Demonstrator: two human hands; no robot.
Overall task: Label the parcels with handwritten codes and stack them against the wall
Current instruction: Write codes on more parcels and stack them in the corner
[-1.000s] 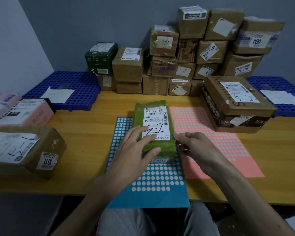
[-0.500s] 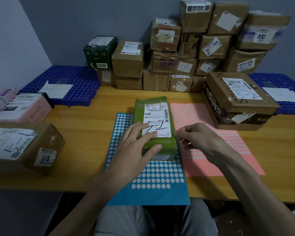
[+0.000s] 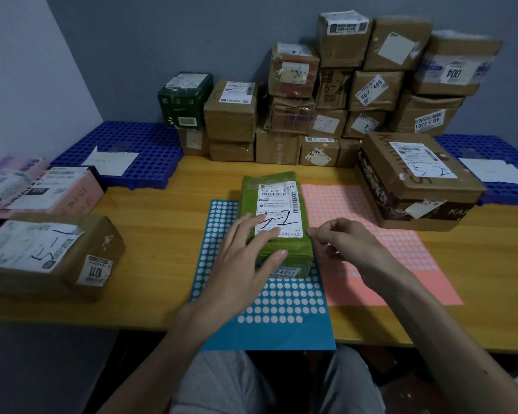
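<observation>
1. Parcel, green plastic-wrapped, oblong (image 3: 284, 204): lies under left hand (image 3: 240, 258), on blue dotted sticker sheet (image 3: 281, 303); white label (image 3: 281, 222) already bears handwritten code.
2. Left hand: fingers straight, flat on parcel top.
3. Right hand (image 3: 350, 243): fingertips pinched just beside parcel's right edge; contents of pinch cannot be told.
4. Step, judged: code written; next, two-handed lift to brown carton stack (image 3: 341, 100) beyond both hands.

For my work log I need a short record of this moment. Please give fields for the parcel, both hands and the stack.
parcel: green parcel on the blue sheet, code written on its label
left hand: rests flat on the parcel
right hand: beside the parcel, above the pink sheet, fingertips together; contents unclear
stack: brown boxes against the wall
</observation>
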